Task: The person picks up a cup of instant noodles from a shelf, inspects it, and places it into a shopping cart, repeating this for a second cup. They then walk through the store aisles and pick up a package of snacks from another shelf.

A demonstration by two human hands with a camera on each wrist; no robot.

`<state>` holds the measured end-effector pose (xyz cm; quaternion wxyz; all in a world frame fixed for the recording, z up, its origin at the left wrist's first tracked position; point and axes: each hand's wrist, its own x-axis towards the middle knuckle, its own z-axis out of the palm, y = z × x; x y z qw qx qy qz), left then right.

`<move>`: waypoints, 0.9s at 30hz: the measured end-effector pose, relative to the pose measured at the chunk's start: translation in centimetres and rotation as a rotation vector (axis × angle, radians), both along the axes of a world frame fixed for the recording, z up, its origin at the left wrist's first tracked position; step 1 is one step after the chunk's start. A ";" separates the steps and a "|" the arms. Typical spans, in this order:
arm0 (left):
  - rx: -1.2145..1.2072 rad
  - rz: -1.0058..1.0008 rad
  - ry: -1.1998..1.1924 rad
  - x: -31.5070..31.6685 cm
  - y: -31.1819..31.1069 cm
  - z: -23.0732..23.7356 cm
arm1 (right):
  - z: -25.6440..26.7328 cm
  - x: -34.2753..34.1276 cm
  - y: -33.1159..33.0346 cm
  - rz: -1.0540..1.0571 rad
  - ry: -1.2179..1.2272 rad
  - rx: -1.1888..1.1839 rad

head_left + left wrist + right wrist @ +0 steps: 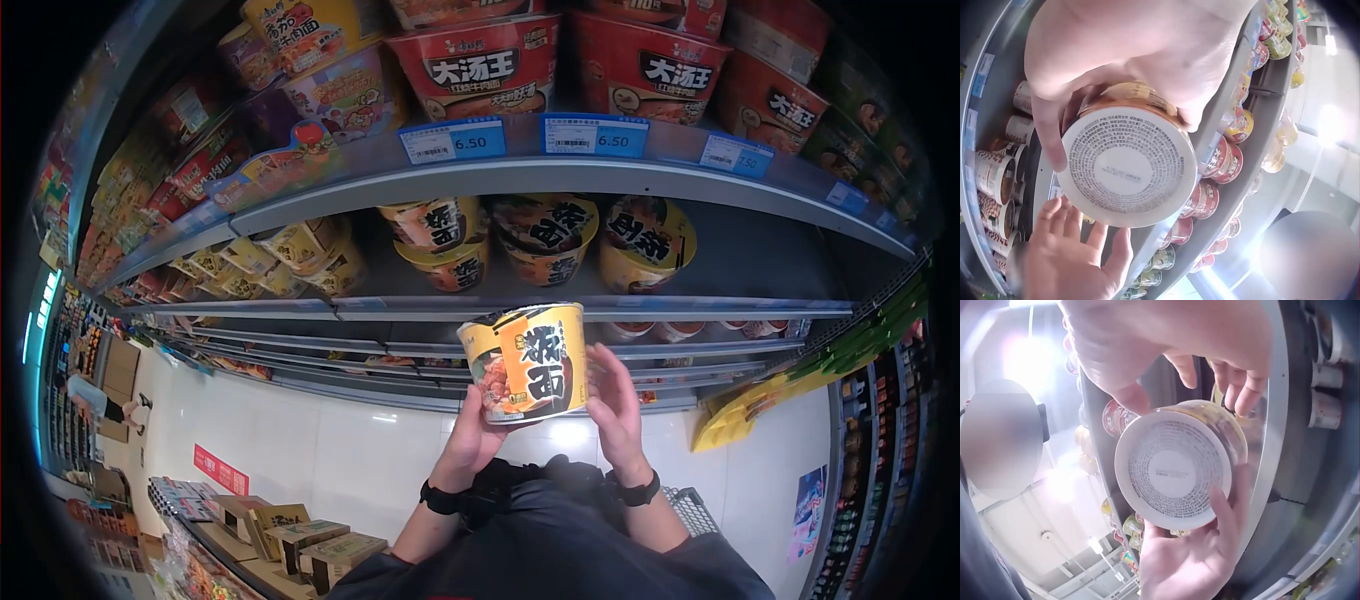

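Observation:
A yellow instant noodle cup (537, 362) with large black lettering is held up before the shelves, its label facing the head camera. My left hand (470, 434) grips it from the left and below, and the left wrist view shows its thumb and fingers spread around the cup's side. My right hand (615, 412) is at the cup's right side with loosely bent fingers. In the right wrist view, the right thumb is right at the rim of the white printed base (1172, 472), while the other fingers stand off the side.
Similar noodle cups (545, 240) stand on the shelf behind. Above, red noodle tubs (475, 70) sit over price tags (595, 137). A yellow display piece (735, 412) stands at right, cardboard boxes (310, 540) at lower left. A basket (693, 512) is partly visible beside the body.

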<state>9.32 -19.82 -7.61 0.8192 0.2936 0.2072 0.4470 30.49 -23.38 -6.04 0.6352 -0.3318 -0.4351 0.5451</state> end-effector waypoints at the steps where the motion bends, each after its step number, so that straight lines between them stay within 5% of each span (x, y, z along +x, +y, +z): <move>1: 0.037 0.059 0.099 -0.2 -0.1 -0.1 | -0.2 0.2 -0.1 -0.065 -0.112 0.054; 6: 0.011 0.092 0.084 -0.3 -0.3 0.0 | 0.1 0.0 -0.1 -0.093 -0.217 0.131; 10: 0.040 0.142 0.157 -0.1 -0.3 -0.5 | -0.2 0.1 -0.4 -0.036 -0.051 0.064; 17: -0.091 0.014 -0.058 1.3 -1.3 -1.2 | -0.1 0.9 -1.7 0.099 0.051 -0.057; 22: -0.136 0.071 0.049 2.2 -0.9 -1.6 | -1.4 1.5 -2.4 -0.210 -0.254 0.009; 27: -0.126 0.080 0.092 2.3 -0.9 -0.4 | -0.9 2.1 -2.6 -0.176 -0.172 0.070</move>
